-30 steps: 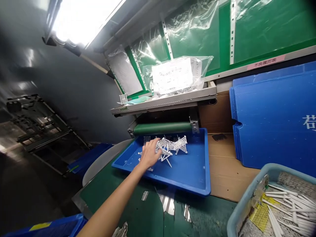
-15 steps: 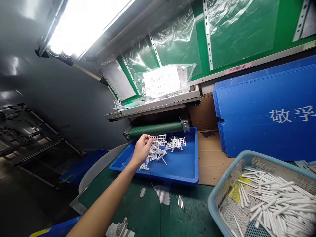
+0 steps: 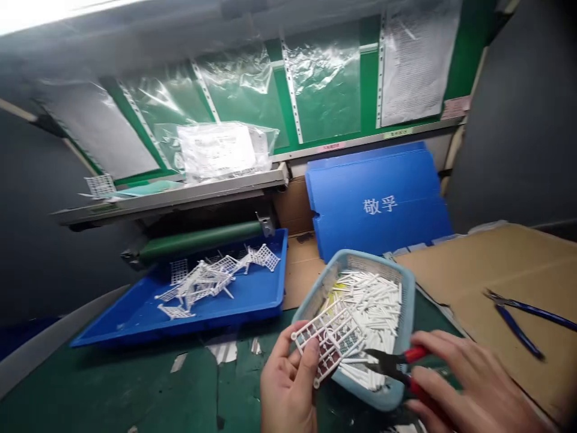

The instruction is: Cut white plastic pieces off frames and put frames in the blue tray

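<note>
A white plastic sprue frame (image 3: 327, 343) sits pinched between thumb and fingers of our left hand (image 3: 288, 385), over the rim of a pale-blue basket (image 3: 374, 261) of white plastic rods (image 3: 374, 307). Our right hand (image 3: 469, 385) closes round red-handled side cutters (image 3: 392, 361), tips just beside the frame, apparently not biting; steady holding keeps tips and frame close.

A green board (image 3: 327, 84) with plastic sleeves hangs above a metal shelf (image 3: 171, 195). Blue corrugated sheets (image 3: 378, 198) stand below it, beside a grey wall (image 3: 514, 120).
</note>
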`<state>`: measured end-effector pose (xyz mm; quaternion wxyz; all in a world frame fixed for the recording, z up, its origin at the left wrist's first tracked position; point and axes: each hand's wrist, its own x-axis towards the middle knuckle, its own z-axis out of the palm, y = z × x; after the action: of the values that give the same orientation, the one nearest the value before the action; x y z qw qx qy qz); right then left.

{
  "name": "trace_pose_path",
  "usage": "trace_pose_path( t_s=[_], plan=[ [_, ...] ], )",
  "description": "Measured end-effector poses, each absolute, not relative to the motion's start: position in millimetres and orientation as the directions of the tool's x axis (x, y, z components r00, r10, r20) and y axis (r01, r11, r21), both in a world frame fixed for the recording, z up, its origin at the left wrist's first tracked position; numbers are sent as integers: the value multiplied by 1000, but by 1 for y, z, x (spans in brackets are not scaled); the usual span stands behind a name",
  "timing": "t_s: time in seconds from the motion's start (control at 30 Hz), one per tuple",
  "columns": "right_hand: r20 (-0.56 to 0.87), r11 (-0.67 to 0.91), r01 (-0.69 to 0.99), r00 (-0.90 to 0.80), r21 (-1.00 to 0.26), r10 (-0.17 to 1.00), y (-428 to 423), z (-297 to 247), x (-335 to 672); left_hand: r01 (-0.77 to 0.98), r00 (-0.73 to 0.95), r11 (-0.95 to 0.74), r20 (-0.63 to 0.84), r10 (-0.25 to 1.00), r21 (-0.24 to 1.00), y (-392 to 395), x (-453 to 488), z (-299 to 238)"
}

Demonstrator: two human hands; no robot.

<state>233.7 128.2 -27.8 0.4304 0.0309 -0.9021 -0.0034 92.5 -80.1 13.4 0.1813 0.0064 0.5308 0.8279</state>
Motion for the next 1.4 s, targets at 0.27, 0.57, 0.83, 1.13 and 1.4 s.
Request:
trace_pose_path(
  t_s=[0.27,0.57,0.83,1.13,1.4],
  plan=[
    [697,999,-33,-717,-37,3,106,-14,243,-298,-922,-344,-175,346,890,-54,135,-6],
    [762,987,-127,-647,-100,-6,100,-25,233,-490,-823,-498,-191,535,716,-57,133,-1],
    [680,973,-223,-705,55,-200,113,-11,239,-763,-588,-416,-261,766,495,-55,127,6],
    [557,882,-404,-686,243,-468,144,1,236,-843,-352,-191,-247,903,504,-62,125,1],
    [426,682,-630,-536,373,-728,154,32,225,-843,104,259,-329,939,472,-59,132,-25]
  ],
)
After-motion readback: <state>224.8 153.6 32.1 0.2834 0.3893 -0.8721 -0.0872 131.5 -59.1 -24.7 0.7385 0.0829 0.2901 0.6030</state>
